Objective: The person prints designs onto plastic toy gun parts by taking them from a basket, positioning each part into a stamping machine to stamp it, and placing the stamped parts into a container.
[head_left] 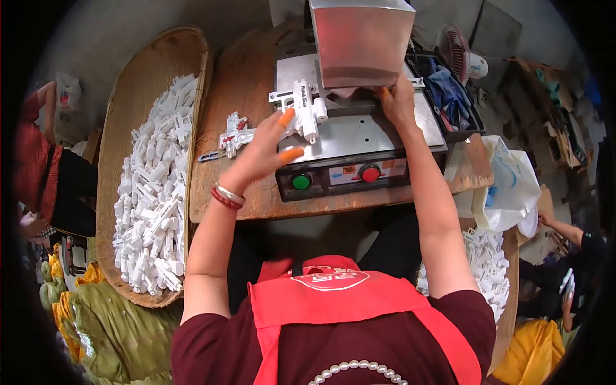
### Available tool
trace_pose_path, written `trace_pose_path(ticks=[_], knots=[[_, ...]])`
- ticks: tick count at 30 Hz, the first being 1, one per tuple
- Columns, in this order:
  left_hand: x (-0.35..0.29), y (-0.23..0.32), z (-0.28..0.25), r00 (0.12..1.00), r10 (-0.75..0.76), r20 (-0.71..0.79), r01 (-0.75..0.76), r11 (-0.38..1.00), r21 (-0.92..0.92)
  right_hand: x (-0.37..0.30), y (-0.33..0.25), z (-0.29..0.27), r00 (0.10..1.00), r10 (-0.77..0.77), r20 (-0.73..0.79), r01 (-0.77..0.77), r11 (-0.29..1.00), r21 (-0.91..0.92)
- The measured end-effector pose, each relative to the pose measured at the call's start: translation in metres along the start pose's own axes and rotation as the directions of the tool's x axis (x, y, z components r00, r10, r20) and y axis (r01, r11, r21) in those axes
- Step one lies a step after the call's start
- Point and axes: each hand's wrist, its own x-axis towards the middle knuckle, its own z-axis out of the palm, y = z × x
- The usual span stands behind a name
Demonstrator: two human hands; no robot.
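The left hand [256,149], two orange-capped fingers spread, is just beside a white toy gun [304,110] on a machine [340,140]. The right hand [402,106] is at the lower edge of a metal box [364,51], its fingertips partly hidden. A green button [300,182] and a red button [369,173] face the person. On the left, a long basket [151,58] holds many white plastic parts [154,186]

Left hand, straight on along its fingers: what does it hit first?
Probably the white plastic toy gun at the metal plate: the left hand's upper orange-capped finger overlaps its edge in view. Whether they already touch is unclear.
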Motion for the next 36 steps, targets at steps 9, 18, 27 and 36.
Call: trace_pose_path(ticks=[9,18,27,36], knots=[[0.05,0.034,0.044,0.926,0.209,-0.315,-0.104,0.942,0.319,-0.112,-0.151,-0.252,0.796,-0.205,-0.569,-0.221,0.777,-0.589],[0.101,0.029,0.072,0.985,-0.028,-0.17,0.015,0.997,-0.076,-0.16,-0.02,-0.163,0.857,0.516,-0.003,-0.516,0.856,0.029],[-0.043,0.001,0.022,0.983,0.135,0.121,-0.152,0.978,0.145,-0.172,0.071,-0.136,0.845,0.512,0.153,-0.507,0.859,-0.076],[-0.186,-0.259,-0.093,0.692,-0.656,-0.301,0.703,0.52,0.485,-0.169,0.034,-0.125,0.744,0.662,0.092,-0.668,0.733,0.131]])
